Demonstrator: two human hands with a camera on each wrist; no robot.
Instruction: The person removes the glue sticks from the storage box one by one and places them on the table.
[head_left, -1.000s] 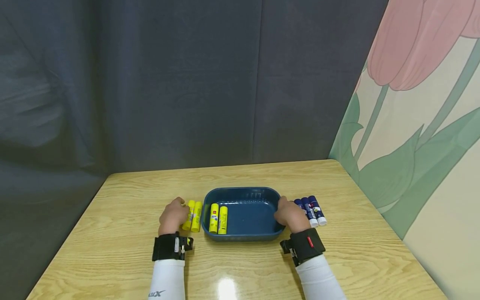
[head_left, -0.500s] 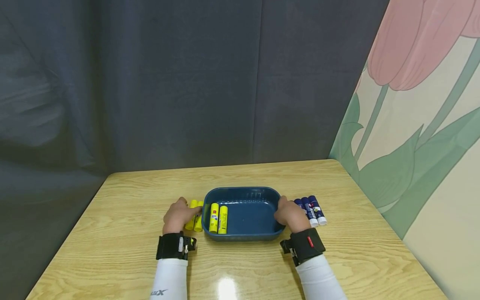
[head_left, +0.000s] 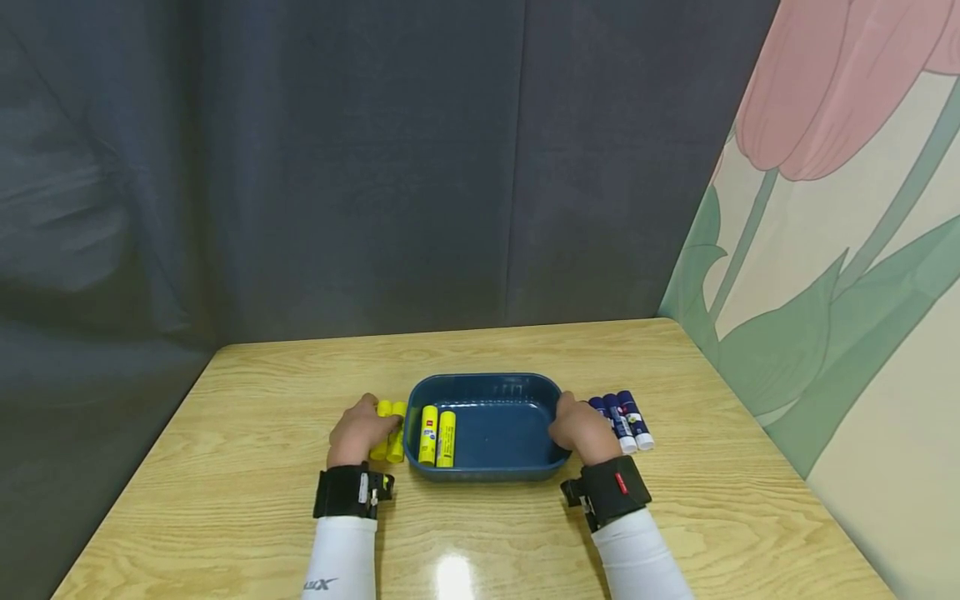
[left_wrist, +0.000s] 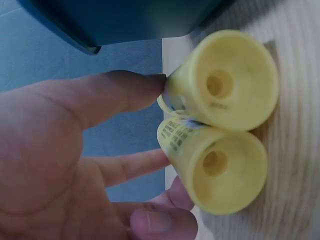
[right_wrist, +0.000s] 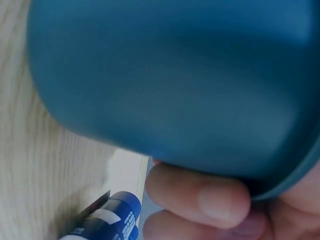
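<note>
Beside a dark blue tray, my left hand reaches over two yellow glue sticks lying side by side. In the left wrist view, the thumb touches the upper glue stick and a fairly straight finger meets the lower glue stick; their hollow ends face the camera. The remaining fingers are bent. At the tray's right end, my right hand grips the rim, its fingers bent against the outer wall. Inside the tray, two more yellow glue sticks lie at the left end.
Three dark blue glue sticks with white ends lie in a row right of the tray, partly behind the right hand. The wooden table meets a dark curtain at the back and a flower-painted wall at the right.
My left hand has moved slightly right, its thumb now reaching over to the glue stick nearest the tray. The pair of loose yellow sticks shifted a little right. My right hand and the tray stayed put.
</note>
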